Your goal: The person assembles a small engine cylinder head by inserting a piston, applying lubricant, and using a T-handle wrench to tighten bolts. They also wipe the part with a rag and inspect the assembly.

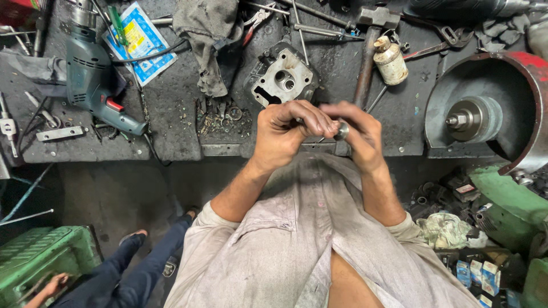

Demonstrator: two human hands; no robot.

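Your left hand and right hand, fingers curled tight, pinch a small round steel part above the dark workbench's front edge; the grey metal cylinder head sits just beyond.

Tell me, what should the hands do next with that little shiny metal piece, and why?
Probably turn the metal piece slowly to check it. Both the left hand and right hand pinch it above the bench, and fingers hide most of it.

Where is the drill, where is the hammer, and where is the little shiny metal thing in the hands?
Drill (91, 77): head view, on its green body.
Hammer (365, 63): head view, on the wooden handle.
Shiny metal piece (341, 130): head view, on its round end between both hands.
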